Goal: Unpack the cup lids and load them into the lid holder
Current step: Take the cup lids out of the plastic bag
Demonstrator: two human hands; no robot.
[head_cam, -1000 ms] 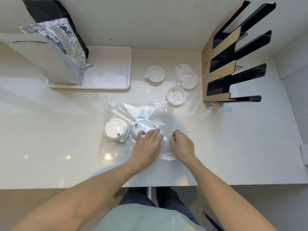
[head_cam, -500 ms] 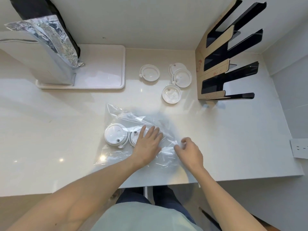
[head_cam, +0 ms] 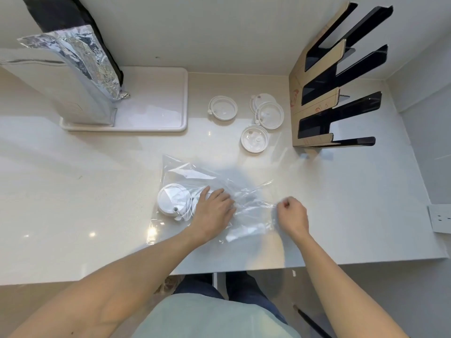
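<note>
Clear crinkled plastic bag (head_cam: 219,181) lay flat on the pale stone counter (head_cam: 73,191), near its front edge. Left hand (head_cam: 213,213) rested palm down on the bag, fingers loosely spread, pressing over white round cup lids (head_cam: 173,200) inside it. Right hand (head_cam: 292,215) was curled closed, pinching the bag's right edge. Four loose white plastic lids (head_cam: 254,139) sat farther back, one overlapping another, just beside the black slotted lid holder with cardboard facing (head_cam: 317,111). White rectangular tray (head_cam: 156,113) at back left carried a silver foil pouch (head_cam: 73,76).
</note>
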